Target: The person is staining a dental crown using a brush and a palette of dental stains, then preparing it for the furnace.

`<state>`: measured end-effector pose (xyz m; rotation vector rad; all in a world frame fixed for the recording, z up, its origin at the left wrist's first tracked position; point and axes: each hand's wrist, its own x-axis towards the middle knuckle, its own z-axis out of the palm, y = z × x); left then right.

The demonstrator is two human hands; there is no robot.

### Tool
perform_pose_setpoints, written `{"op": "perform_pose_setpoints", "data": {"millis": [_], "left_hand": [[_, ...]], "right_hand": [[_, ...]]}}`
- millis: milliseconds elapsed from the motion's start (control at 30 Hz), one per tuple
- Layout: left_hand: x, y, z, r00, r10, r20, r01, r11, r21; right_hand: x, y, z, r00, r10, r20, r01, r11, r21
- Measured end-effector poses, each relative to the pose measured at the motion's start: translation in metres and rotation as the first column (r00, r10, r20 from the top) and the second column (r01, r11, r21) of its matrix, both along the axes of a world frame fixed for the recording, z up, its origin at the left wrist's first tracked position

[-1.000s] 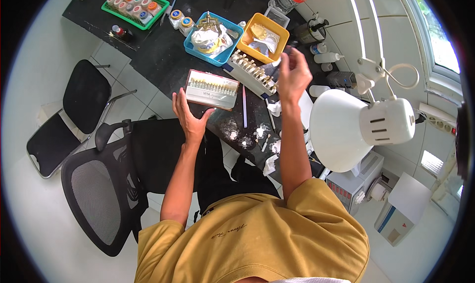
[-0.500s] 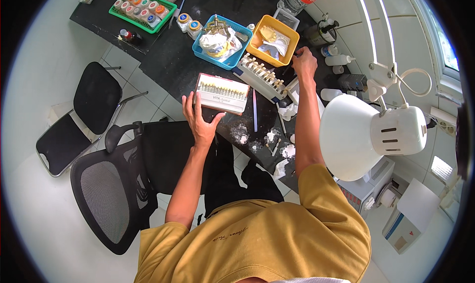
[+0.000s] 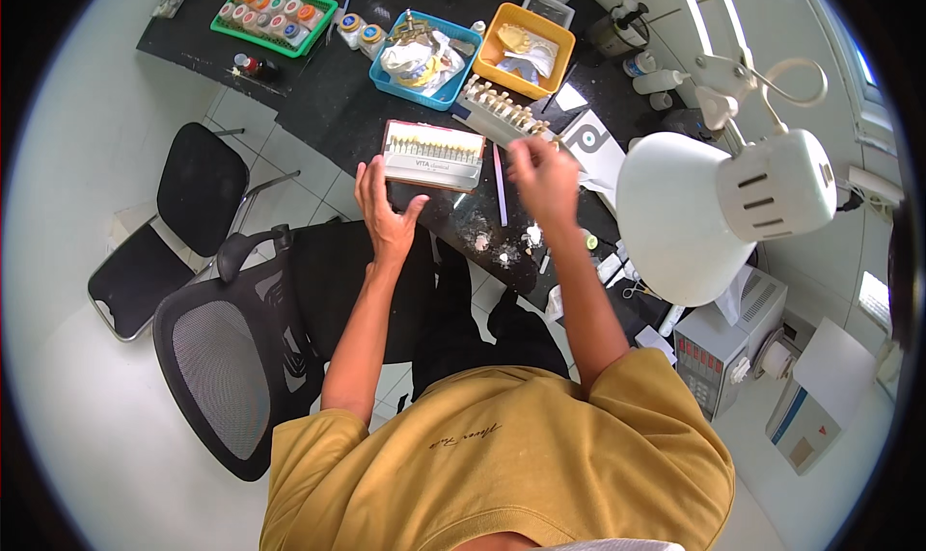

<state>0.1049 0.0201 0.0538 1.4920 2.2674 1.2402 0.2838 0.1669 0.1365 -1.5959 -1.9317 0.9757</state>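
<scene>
A white tooth shade guide case, holding a row of tooth-coloured tabs, lies at the dark desk's front edge. Beside its lower left corner is my left hand, fingers spread; whether the fingertips touch the case cannot be made out. My right hand hovers over the desk right of the case, smeared by motion, its fingers seeming curled. What it may hold does not show. Just beyond it stands a second, longer shade guide rack with upright tabs. Between hand and case lies a pale purple strip.
A blue basket and a yellow basket hold cloths and tools. Farther left, a green tray carries several jars. White powder is scattered near the front edge. The white lamp overhangs the right side; a black office chair stands left.
My right hand has come back from beside the yellow basket, moving left and nearer. My left hand stays by the shade guide case. The whole view has shifted slightly.
</scene>
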Motion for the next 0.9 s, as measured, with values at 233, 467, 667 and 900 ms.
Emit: {"op": "perform_pose_setpoints", "data": {"millis": [233, 467, 667, 900], "left_hand": [[-0.008, 0.008, 0.012, 0.987, 0.159, 0.012, -0.159, 0.987, -0.017], [0.016, 0.017, 0.097, 0.922, 0.146, 0.359, -0.202, 0.971, 0.126], [0.114, -0.001, 0.310, -0.268, -0.798, 0.539, 0.467, 0.382, 0.797], [0.215, -0.075, 0.438, -0.812, -0.430, 0.394, 0.062, 0.607, 0.792]], "right_hand": [[-0.021, -0.047, -0.026, 0.991, 0.104, 0.081, -0.103, 0.995, -0.012], [0.005, -0.068, -0.016, 0.997, 0.073, 0.014, -0.074, 0.996, 0.055], [0.059, -0.131, 0.009, 0.948, 0.318, -0.033, -0.319, 0.947, -0.041], [0.126, -0.206, 0.042, 0.955, 0.287, -0.080, -0.292, 0.954, -0.060]]}}
